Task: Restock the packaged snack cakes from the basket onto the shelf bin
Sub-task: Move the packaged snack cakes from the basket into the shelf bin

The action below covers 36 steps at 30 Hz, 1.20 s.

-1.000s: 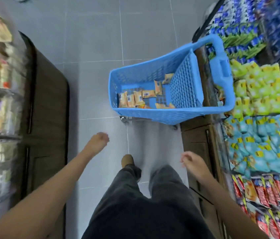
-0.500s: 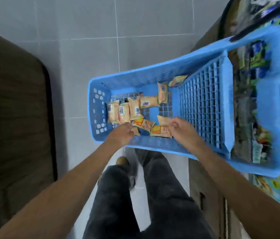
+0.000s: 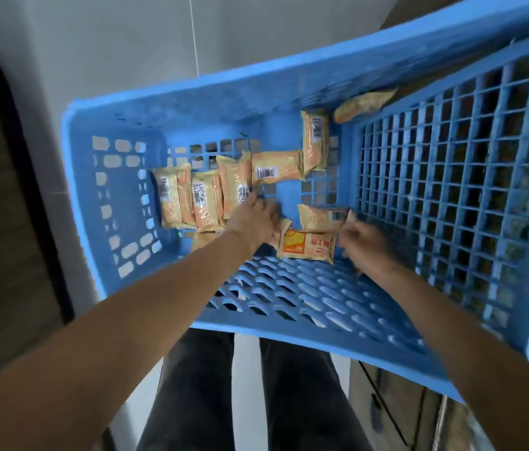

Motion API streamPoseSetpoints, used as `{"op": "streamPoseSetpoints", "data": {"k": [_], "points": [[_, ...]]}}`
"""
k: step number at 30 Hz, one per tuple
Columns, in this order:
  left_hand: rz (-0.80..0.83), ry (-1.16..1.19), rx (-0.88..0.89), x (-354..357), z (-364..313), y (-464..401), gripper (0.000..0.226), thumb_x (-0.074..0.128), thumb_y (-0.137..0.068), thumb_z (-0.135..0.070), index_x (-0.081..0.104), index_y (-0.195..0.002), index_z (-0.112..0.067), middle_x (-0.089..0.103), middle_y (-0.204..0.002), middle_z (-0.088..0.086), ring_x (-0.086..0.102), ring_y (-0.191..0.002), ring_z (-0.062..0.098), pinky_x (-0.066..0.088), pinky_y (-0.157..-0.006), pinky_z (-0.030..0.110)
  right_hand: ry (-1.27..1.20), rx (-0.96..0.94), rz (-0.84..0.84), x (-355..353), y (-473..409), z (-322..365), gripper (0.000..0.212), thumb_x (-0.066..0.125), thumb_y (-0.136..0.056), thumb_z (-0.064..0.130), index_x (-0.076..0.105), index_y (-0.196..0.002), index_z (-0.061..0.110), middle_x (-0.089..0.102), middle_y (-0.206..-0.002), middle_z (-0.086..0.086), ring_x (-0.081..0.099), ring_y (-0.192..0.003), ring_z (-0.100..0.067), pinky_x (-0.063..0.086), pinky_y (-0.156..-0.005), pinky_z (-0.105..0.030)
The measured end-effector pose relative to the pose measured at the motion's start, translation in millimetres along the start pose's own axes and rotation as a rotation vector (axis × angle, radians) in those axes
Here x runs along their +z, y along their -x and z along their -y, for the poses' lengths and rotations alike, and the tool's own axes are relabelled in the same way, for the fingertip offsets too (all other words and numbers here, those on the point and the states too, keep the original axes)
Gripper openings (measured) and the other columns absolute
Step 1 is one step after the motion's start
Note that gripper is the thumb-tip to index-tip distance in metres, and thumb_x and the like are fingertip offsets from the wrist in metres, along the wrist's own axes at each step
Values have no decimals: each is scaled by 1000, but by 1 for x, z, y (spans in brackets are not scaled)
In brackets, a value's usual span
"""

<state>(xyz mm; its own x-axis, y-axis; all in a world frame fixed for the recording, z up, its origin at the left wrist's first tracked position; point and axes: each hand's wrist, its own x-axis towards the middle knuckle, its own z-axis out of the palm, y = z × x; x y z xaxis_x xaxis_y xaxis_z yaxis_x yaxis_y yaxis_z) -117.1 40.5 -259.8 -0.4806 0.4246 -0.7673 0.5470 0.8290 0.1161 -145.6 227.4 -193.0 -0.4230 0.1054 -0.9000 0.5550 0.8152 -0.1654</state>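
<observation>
Blue plastic basket (image 3: 87, 203) now fills my view; half a second ago my hands were only reaching its rim. Left hand (image 3: 255, 219) rests fingers-down beside the snack cakes (image 3: 191, 196); blurred right hand (image 3: 365, 244) touches the face-up pack (image 3: 307, 249), grip unclear. Nothing lifted yet.

Face-up snack cake packet (image 3: 307, 248): red characters are printed on a pale panel beside an orange picture; they are too blurred to be read.
Face-down packets (image 3: 264, 172): white barcode labels are carried; no digits can be made out.
Basket (image 3: 305, 301): no lettering is seen.
</observation>
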Motion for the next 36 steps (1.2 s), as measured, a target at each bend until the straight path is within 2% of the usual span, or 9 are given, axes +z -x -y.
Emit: {"op": "streamPoseSetpoints", "data": {"k": [3,6,9,12,15,17,20,24,36], "points": [[-165,90,19,6,6,2,49,55,-89,-21,41,-133,-6,50,-130,12,44,-123,29,15,-114,41,-53,7,5,4,0,6,23,43,-95,28,53,-75,33,65,-87,-2,65,-85,-26,50,-74,-38],[-374,441,28,4,10,15,41,55,-88,-31,50,-120,-7,55,-116,10,49,-113,28,21,-109,35,-164,8,52,9,3,14,11,49,-95,34,58,-96,28,62,-113,-3,61,-99,-21,50,-92,-46],[-513,831,74,-15,7,30,39,61,-85,-31,52,-117,-11,55,-107,4,53,-97,18,42,-80,29,-236,5,139,12,12,21,49,54,-84,58,55,-123,29,39,-146,-3,50,-123,-20,42,-105,-46],[-528,1021,129,-34,-4,37,42,65,-82,-28,50,-120,-16,53,-107,0,49,-92,9,40,-73,23,-358,-41,175,12,21,22,26,59,-85,49,61,-106,34,61,-116,3,65,-101,-13,52,-93,-39],[-515,1070,118,-39,-10,35,60,63,-86,-28,37,-137,-10,45,-127,5,42,-112,11,34,-91,20,-453,-22,14,0,25,19,3,60,-90,32,58,-90,30,68,-93,7,67,-80,-10,54,-67,-17],[-522,1109,27,-37,-8,31,53,57,-90,-25,36,-136,-7,41,-134,7,40,-121,15,32,-95,21,-533,33,-150,-13,25,15,6,60,-91,29,59,-88,24,68,-92,4,67,-80,-13,56,-72,-27],[-350,1140,-64,-27,-10,17,33,51,-93,-18,49,-124,-6,50,-127,8,48,-119,22,39,-95,28,-475,67,-298,-31,22,7,9,60,-90,31,56,-92,24,65,-90,2,65,-86,-21,53,-87,-46],[45,1042,53,-17,-28,2,40,51,-94,-22,49,-130,-7,46,-133,12,46,-120,28,38,-98,33,-384,50,-328,-32,24,3,11,59,-91,32,56,-96,23,64,-96,1,63,-86,-20,53,-87,-45],[280,926,-110,-21,-41,-26,58,37,-96,-50,47,-133,-7,47,-135,14,50,-118,31,44,-97,40,-412,56,-342,-26,22,-5,13,59,-89,36,55,-98,28,64,-110,-2,63,-94,-22,53,-86,-44]]}}
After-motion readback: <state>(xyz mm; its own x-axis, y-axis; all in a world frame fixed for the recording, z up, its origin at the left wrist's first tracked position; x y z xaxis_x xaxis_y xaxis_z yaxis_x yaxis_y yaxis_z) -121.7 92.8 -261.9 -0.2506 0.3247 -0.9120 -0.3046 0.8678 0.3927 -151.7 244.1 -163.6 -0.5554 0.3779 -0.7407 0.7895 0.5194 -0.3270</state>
